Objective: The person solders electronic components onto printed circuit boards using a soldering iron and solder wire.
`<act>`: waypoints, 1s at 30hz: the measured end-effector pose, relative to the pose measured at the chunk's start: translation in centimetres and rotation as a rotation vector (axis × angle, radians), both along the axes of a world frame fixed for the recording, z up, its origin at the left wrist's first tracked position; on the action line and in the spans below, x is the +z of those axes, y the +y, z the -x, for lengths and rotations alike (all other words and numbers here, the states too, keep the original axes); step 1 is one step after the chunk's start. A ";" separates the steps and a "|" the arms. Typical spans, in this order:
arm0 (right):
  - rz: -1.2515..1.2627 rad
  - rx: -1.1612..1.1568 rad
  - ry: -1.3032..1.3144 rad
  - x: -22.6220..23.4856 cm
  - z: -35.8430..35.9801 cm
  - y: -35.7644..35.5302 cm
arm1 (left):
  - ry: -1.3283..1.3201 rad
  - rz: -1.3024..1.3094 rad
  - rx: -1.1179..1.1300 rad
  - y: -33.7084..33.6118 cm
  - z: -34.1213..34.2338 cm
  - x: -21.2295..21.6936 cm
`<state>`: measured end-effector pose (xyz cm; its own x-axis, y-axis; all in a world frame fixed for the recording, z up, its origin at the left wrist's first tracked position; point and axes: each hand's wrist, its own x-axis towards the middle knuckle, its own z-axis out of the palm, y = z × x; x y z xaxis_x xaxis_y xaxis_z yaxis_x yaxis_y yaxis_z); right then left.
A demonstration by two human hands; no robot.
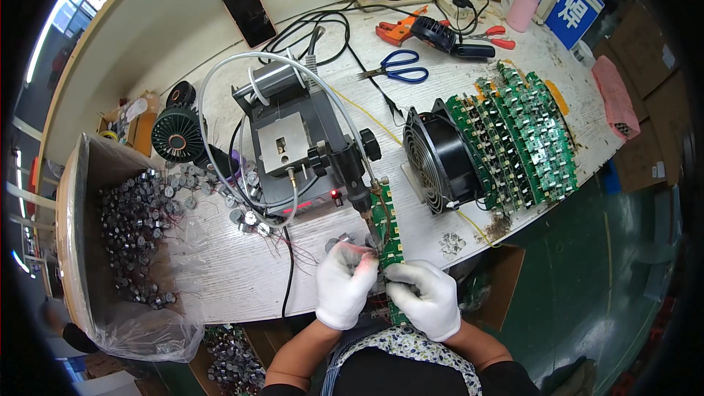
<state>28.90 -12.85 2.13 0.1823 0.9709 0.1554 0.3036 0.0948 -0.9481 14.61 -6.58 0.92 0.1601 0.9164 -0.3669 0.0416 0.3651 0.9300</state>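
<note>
A long green circuit board strip (391,246) lies lengthwise in front of me, its near end reaching past the table edge. Above it stands the soldering iron (359,194) of a bench soldering machine, its tip pointing down at the board. My left hand (342,287), in a white glove, is closed in a pinch at the board's left side by the tip; what it pinches is hidden. From the right, my gloved right hand (425,299) has its fingertips pinched together over the board, and I cannot make out what they hold. Small round motors (339,240) lie beside my left hand.
The soldering machine (282,147) carries a wire spool. To its left, a lined box (95,176) holds many small motors. A black fan (440,158) stands on the right before rows of green boards (532,136). Blue scissors (400,67), pliers (400,29) and cables lie behind.
</note>
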 end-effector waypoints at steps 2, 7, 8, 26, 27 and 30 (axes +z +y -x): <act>0.023 -0.002 0.014 0.0 0.0 -0.1 | 0.018 -0.019 -0.014 0.2 0.1 0.1; 0.025 0.004 0.009 0.0 -0.1 -0.1 | 0.086 -0.067 -0.080 0.7 0.3 0.2; 0.025 0.004 0.009 0.0 -0.2 -0.1 | 0.088 -0.065 -0.079 0.8 0.2 0.3; -0.049 0.000 -0.018 -0.1 -0.2 -0.1 | 0.193 -0.138 -0.192 1.9 0.3 1.3; -0.061 0.002 -0.036 -0.1 -0.2 -0.1 | 0.180 -0.136 -0.183 1.9 0.3 1.3; -0.099 0.005 -0.074 0.0 -0.3 -0.1 | 0.191 -0.157 -0.185 1.8 0.2 1.4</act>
